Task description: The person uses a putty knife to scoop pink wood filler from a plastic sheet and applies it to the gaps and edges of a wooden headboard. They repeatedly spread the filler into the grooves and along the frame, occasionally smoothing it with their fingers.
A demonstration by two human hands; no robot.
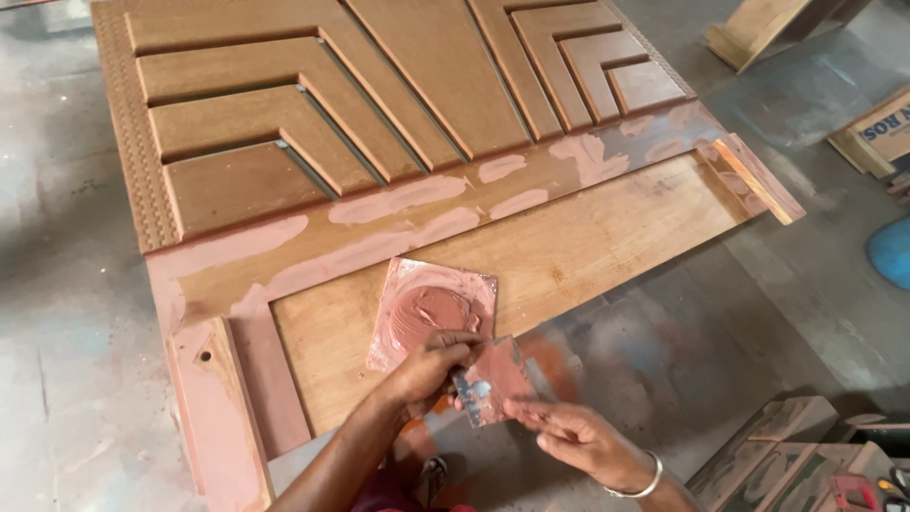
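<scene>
Fingers of left hand grip scraper — right hand open, palm up, beneath it.

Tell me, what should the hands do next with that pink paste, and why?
Probably scoop a little paste from the square board onto the scraper. The left hand and right hand hold the scraper beside the paste, and parts of the door frame still look bare.

At the right edge, on the grey floor, lies one flat rectangular cardboard box with blue printed letters, light brown, partly cut by the frame. It rests tilted, well apart from the hands. No screens are visible.
</scene>
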